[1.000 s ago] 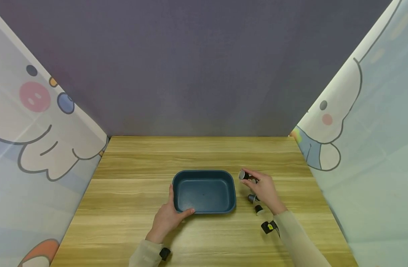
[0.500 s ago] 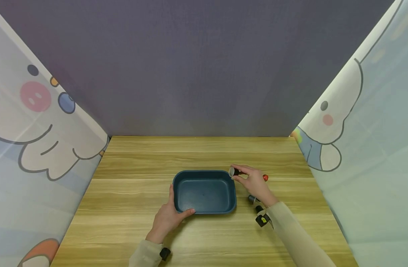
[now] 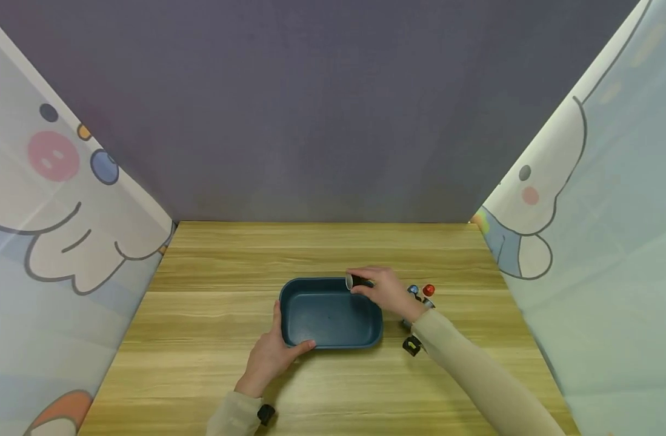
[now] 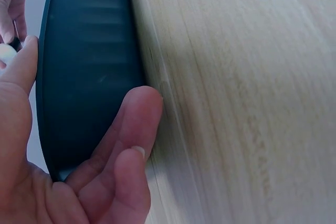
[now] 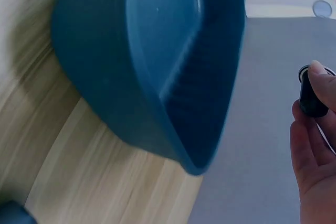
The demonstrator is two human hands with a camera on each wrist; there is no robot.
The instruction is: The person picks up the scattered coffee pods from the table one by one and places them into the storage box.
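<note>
Left hand (image 3: 269, 356), spread and holding the near left corner of one blue tray (image 3: 322, 321), thumb along its near side, one finger along its left side; tray on the wooden table (image 3: 202, 339). One black capsule (image 3: 357, 281) with pale end, held up by the tray's far rim, pinched between thumb and fingers of the right hand (image 3: 389, 292). Farther right, on the table: one blue capsule (image 3: 413, 289), one red capsule (image 3: 429, 290), one grey capsule (image 3: 429, 304), partly hidden
</note>
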